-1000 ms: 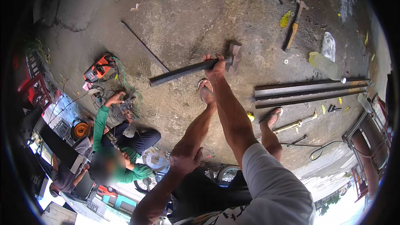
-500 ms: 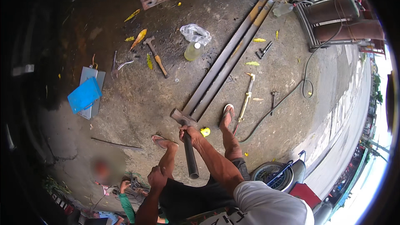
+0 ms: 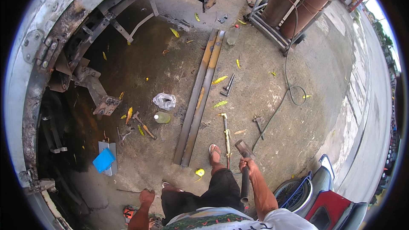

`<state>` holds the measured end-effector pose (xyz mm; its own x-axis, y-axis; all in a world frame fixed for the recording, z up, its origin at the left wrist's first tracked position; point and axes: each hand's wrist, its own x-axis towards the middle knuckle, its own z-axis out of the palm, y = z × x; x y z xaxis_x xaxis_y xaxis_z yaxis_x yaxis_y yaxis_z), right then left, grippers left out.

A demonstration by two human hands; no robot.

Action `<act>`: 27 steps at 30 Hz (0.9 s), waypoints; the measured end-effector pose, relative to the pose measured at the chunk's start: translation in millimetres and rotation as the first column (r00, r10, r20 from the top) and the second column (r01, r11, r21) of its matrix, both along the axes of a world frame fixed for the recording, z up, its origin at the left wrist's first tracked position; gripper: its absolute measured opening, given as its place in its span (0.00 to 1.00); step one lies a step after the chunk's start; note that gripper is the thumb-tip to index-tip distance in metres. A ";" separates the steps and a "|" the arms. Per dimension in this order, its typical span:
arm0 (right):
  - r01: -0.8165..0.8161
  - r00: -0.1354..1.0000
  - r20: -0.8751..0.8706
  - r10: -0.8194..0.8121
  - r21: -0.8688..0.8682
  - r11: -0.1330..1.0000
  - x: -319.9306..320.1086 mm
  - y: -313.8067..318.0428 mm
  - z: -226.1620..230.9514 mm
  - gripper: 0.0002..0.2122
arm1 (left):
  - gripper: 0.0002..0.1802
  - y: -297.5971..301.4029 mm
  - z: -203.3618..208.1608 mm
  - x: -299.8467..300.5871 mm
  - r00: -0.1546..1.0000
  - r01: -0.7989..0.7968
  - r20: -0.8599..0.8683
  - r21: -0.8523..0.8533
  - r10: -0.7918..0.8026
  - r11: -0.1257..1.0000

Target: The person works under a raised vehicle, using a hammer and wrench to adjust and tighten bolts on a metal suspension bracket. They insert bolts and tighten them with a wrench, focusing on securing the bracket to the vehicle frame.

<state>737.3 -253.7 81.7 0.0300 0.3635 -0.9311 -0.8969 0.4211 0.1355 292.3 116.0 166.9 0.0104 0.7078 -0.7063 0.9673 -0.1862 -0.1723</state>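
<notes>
While the right hand (image 3: 249, 165) gripped the sledgehammer (image 3: 245, 183), a torch (image 3: 226, 134) lay to its left.
Fingers wrapped just below the head probably steadied the weight best; the left hand (image 3: 147, 197) looked curled, nothing visible in it, its tightness unclear.

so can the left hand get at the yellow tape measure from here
Likely yes, by bending down: the left hand appears empty, and the yellow tape measure lies uncovered on the ground near the right foot; the sledgehammer is in the right hand.
</notes>
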 end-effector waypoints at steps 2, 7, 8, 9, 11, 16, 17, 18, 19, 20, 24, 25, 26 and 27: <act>-0.076 0.996 0.040 0.079 -0.072 0.995 27.3 -23.3 21.1 0.06 | 0.26 17.5 18.5 25.8 1.000 0.003 -0.017 0.029 -0.002 1.000; -0.251 0.958 0.069 0.277 -0.254 0.934 44.8 -69.2 69.7 0.05 | 0.27 31.7 38.7 35.8 0.990 -0.041 -0.135 -0.003 0.041 0.999; -0.279 0.953 0.048 0.299 -0.245 0.929 44.3 -75.5 77.2 0.05 | 0.26 32.5 41.5 38.2 0.988 -0.062 -0.145 -0.012 0.059 0.998; -0.302 0.947 0.036 0.320 -0.243 0.922 47.5 -81.0 83.2 0.05 | 0.26 33.7 40.3 46.0 0.987 -0.081 -0.144 -0.027 0.076 0.996; -0.319 0.947 -0.023 0.320 -0.190 0.929 47.6 -96.7 85.7 0.05 | 0.25 34.9 31.7 60.0 0.985 -0.103 -0.145 -0.070 0.092 0.992; -0.317 0.943 -0.110 0.315 0.001 0.948 59.2 -110.8 87.0 0.04 | 0.23 44.1 -8.1 129.0 0.995 -0.071 -0.083 -0.119 0.061 0.990; -0.376 0.926 -0.048 0.374 -0.036 0.926 66.4 -110.0 89.8 0.03 | 0.23 45.5 -8.4 154.8 0.994 -0.100 -0.056 -0.121 0.094 0.988; -0.446 0.895 -0.034 0.445 -0.093 0.890 72.3 -111.5 88.5 0.04 | 0.23 43.8 -2.0 184.5 0.992 -0.129 -0.032 -0.127 0.126 0.983; -0.511 0.858 -0.027 0.513 -0.148 0.847 83.5 -108.8 86.2 0.04 | 0.23 40.1 -0.5 205.3 0.987 -0.158 -0.012 -0.134 0.158 0.978; -0.574 0.813 -0.028 0.581 -0.204 0.793 94.4 -107.1 85.1 0.04 | 0.23 34.0 -11.0 216.9 0.985 -0.173 0.006 -0.125 0.175 0.977; -0.798 0.514 0.031 0.857 -0.349 0.492 185.0 -54.6 147.4 0.08 | 0.26 5.9 -46.9 248.0 0.967 -0.231 0.070 -0.165 0.245 0.959; -0.825 0.433 0.054 0.900 -0.379 0.420 206.0 -33.0 162.8 0.09 | 0.27 -1.6 -48.0 256.5 0.965 -0.227 0.087 -0.198 0.248 0.954; -0.833 0.478 0.002 0.878 -0.316 0.454 232.3 -49.7 130.2 0.08 | 0.28 -15.4 -42.3 274.5 0.947 -0.254 0.139 -0.230 0.291 0.939; -0.830 0.524 -0.044 0.851 -0.251 0.498 254.0 -62.0 112.9 0.08 | 0.28 -22.3 -34.5 299.2 0.925 -0.275 0.194 -0.251 0.327 0.928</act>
